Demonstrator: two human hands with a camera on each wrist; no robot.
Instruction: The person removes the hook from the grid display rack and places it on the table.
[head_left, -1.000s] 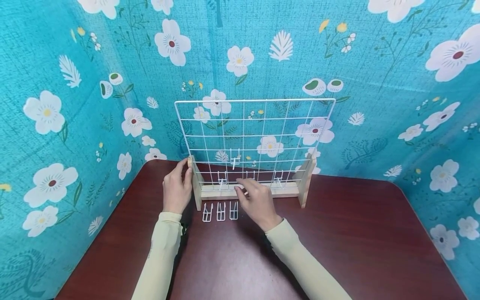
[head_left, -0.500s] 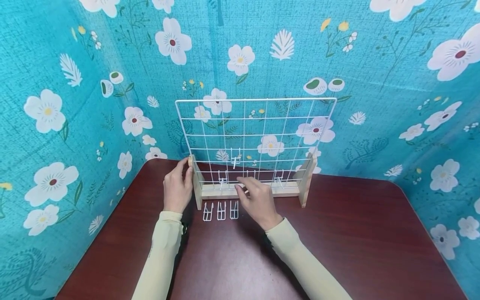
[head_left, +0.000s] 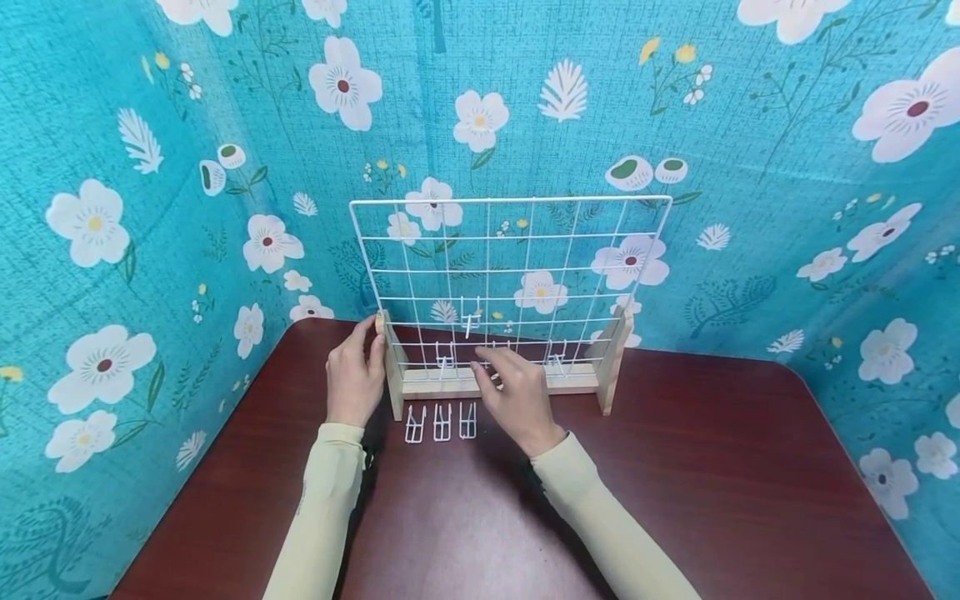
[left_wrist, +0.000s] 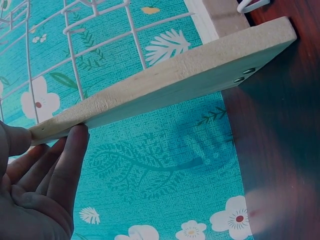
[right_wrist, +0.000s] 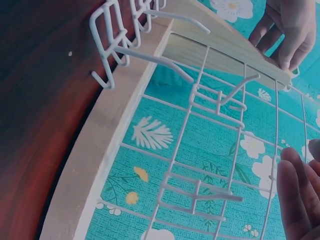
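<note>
OK, L hand [head_left: 354,379] pinches side panel [head_left: 391,367] of wire grid rack [head_left: 487,271] nr back edge of table [head_left: 712,467]; R hand [head_left: 517,396] relaxed, holds nothing. Three loose wire hooks [head_left: 442,423] sit just left of R hand (nearer), long axes twd rack.

A glossy red-brown table [head_left: 712,467] with rounded far corners is carrying a pale wooden stand [head_left: 427,388] near its back edge, while three white wire hooks [head_left: 442,426] — lined up side by side — are resting just in front of the stand's left half.
</note>
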